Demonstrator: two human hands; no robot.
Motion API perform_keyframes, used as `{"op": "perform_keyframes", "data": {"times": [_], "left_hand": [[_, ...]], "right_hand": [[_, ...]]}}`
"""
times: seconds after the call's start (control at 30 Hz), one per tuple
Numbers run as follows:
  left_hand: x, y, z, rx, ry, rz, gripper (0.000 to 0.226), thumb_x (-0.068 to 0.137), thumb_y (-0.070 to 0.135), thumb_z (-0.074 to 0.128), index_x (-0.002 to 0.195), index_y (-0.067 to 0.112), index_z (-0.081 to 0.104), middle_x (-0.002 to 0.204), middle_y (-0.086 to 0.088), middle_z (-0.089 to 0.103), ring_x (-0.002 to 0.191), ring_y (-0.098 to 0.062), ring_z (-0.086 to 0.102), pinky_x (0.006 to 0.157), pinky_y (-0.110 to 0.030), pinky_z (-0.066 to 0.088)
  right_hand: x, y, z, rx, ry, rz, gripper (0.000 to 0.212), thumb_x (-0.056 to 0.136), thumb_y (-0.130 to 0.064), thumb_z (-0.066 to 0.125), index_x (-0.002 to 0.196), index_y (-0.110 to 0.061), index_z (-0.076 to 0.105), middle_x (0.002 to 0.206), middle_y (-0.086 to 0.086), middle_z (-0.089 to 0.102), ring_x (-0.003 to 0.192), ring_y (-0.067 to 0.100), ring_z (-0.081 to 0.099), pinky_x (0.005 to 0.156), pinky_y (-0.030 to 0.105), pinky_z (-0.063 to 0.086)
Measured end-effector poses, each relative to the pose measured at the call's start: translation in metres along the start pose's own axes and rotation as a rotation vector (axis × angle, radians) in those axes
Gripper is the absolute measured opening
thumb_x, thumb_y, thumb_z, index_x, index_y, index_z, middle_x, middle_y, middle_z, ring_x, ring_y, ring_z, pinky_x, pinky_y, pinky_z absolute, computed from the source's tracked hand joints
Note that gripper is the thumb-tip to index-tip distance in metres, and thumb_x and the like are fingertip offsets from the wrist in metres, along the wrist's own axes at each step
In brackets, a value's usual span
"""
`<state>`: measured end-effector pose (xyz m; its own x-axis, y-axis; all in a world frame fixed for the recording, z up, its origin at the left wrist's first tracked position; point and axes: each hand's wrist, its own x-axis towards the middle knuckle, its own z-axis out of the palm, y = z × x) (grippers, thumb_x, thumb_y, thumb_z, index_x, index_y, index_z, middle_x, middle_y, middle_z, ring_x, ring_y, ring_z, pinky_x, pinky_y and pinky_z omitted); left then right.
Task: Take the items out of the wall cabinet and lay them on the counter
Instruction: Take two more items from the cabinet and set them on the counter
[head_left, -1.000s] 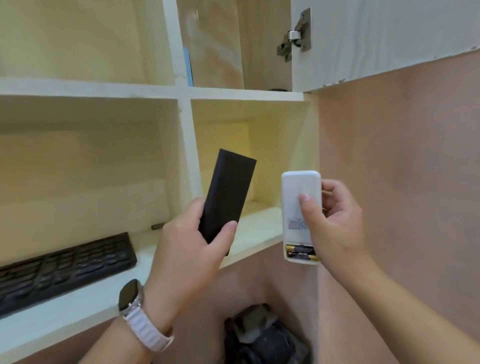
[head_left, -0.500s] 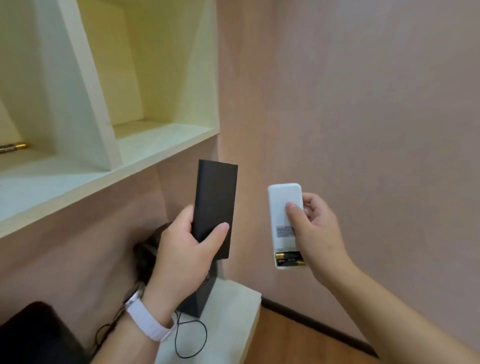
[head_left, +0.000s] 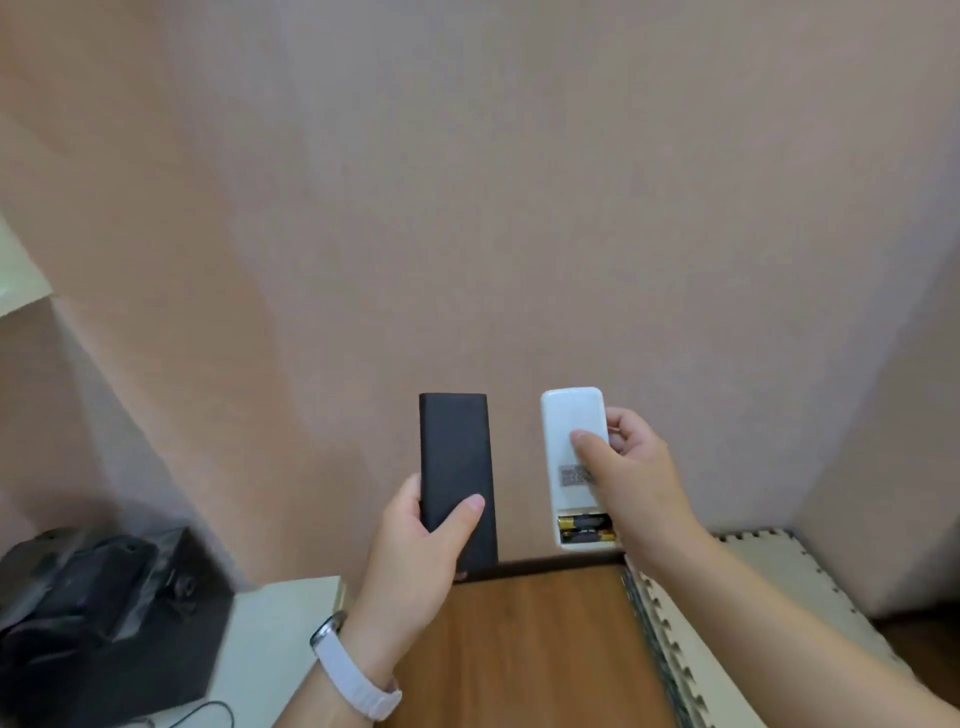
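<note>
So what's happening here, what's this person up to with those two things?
A person is holding one item in each hand, both upright in front of a pinkish wall. The left hand grips a flat black slab, perhaps a power bank. The right hand holds a white remote back side out, its battery cover off so the batteries show. Neither item has been set down yet. A pale counter with a black bag on it sits at lower left.

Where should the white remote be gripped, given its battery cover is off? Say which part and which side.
Grip the white remote across its long edges at the middle and upper body, coming from its right side as the right hand does. The batteries lie exposed in the open bay at the bottom end, so keep the fingers above it.
</note>
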<state>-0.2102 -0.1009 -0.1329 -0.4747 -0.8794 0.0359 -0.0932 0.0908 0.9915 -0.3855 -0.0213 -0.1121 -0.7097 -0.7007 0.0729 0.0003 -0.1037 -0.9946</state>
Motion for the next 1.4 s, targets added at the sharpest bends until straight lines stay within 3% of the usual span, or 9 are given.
{"op": "perform_keyframes", "data": {"times": [0.13, 0.33, 0.53, 0.63, 0.77, 0.87, 1.0, 1.23, 1.4], "left_hand": [[-0.011, 0.011, 0.093, -0.011, -0.132, 0.003, 0.02, 0.091, 0.019, 0.065, 0.106, 0.032, 0.061, 0.093, 0.011, 0.073, 0.085, -0.012, 0.071, 0.069, -0.048, 0.061], [-0.042, 0.027, 0.25, 0.018, -0.302, 0.022, 0.021, 0.089, 0.018, 0.067, 0.106, 0.029, 0.063, 0.095, 0.009, 0.073, 0.091, -0.014, 0.07, 0.078, -0.046, 0.059], [-0.081, 0.041, 0.392, 0.064, -0.551, 0.038, 0.023, 0.089, 0.024, 0.067, 0.11, 0.029, 0.059, 0.094, 0.009, 0.072, 0.087, -0.012, 0.07, 0.069, -0.041, 0.061], [-0.097, 0.046, 0.45, 0.125, -0.684, 0.054, 0.022, 0.089, 0.026, 0.067, 0.109, 0.028, 0.058, 0.098, 0.002, 0.07, 0.087, -0.018, 0.07, 0.065, -0.041, 0.061], [-0.115, 0.049, 0.514, 0.149, -0.82, 0.081, 0.023, 0.09, 0.024, 0.065, 0.111, 0.025, 0.056, 0.101, 0.0, 0.068, 0.087, -0.019, 0.068, 0.055, -0.025, 0.052], [-0.125, 0.046, 0.56, 0.152, -0.913, 0.079, 0.023, 0.09, 0.024, 0.066, 0.111, 0.027, 0.057, 0.099, 0.003, 0.068, 0.086, -0.019, 0.068, 0.055, -0.025, 0.05], [-0.131, 0.037, 0.622, 0.139, -1.058, 0.051, 0.021, 0.089, 0.024, 0.066, 0.107, 0.028, 0.058, 0.098, 0.002, 0.069, 0.085, -0.019, 0.068, 0.054, -0.024, 0.049], [-0.13, 0.031, 0.737, 0.059, -1.289, -0.02, 0.018, 0.09, 0.022, 0.066, 0.105, 0.028, 0.06, 0.097, -0.001, 0.07, 0.078, -0.015, 0.069, 0.05, -0.024, 0.049], [-0.103, 0.028, 0.806, 0.035, -1.383, -0.098, 0.022, 0.089, 0.026, 0.067, 0.11, 0.026, 0.059, 0.101, -0.001, 0.069, 0.084, -0.016, 0.069, 0.052, -0.025, 0.05]], "right_hand": [[-0.007, -0.004, -0.101, 0.018, 0.125, 0.016, 0.007, 0.092, -0.011, 0.058, 0.096, -0.016, 0.061, 0.075, 0.0, 0.07, 0.062, 0.014, 0.066, 0.055, 0.034, 0.053], [-0.03, -0.004, -0.265, 0.01, 0.311, 0.045, 0.005, 0.091, -0.014, 0.058, 0.095, -0.016, 0.062, 0.083, 0.008, 0.069, 0.066, 0.018, 0.066, 0.057, 0.038, 0.055], [-0.064, -0.003, -0.404, -0.007, 0.518, 0.054, 0.005, 0.092, -0.017, 0.058, 0.096, -0.019, 0.06, 0.087, 0.009, 0.07, 0.077, 0.026, 0.069, 0.067, 0.046, 0.059], [-0.084, -0.002, -0.462, 0.007, 0.638, 0.06, 0.006, 0.09, -0.019, 0.059, 0.095, -0.02, 0.06, 0.088, 0.01, 0.069, 0.079, 0.029, 0.068, 0.066, 0.046, 0.057], [-0.111, 0.0, -0.523, 0.022, 0.787, 0.073, 0.007, 0.09, -0.017, 0.058, 0.096, -0.019, 0.06, 0.089, 0.013, 0.069, 0.075, 0.026, 0.066, 0.061, 0.039, 0.053], [-0.126, 0.003, -0.558, 0.031, 0.891, 0.093, 0.008, 0.09, -0.018, 0.057, 0.097, -0.02, 0.059, 0.092, 0.015, 0.069, 0.082, 0.035, 0.067, 0.068, 0.047, 0.056], [-0.138, 0.013, -0.597, 0.006, 1.045, 0.146, 0.006, 0.091, -0.018, 0.058, 0.095, -0.022, 0.059, 0.091, 0.011, 0.07, 0.084, 0.031, 0.069, 0.074, 0.052, 0.057], [-0.132, 0.023, -0.674, -0.034, 1.291, 0.221, 0.011, 0.091, -0.02, 0.058, 0.101, -0.023, 0.058, 0.094, 0.006, 0.071, 0.081, 0.026, 0.07, 0.072, 0.048, 0.058], [-0.088, 0.018, -0.72, -0.065, 1.353, 0.273, 0.018, 0.091, -0.019, 0.057, 0.108, -0.023, 0.055, 0.097, 0.005, 0.069, 0.081, 0.025, 0.069, 0.067, 0.041, 0.057]]}}
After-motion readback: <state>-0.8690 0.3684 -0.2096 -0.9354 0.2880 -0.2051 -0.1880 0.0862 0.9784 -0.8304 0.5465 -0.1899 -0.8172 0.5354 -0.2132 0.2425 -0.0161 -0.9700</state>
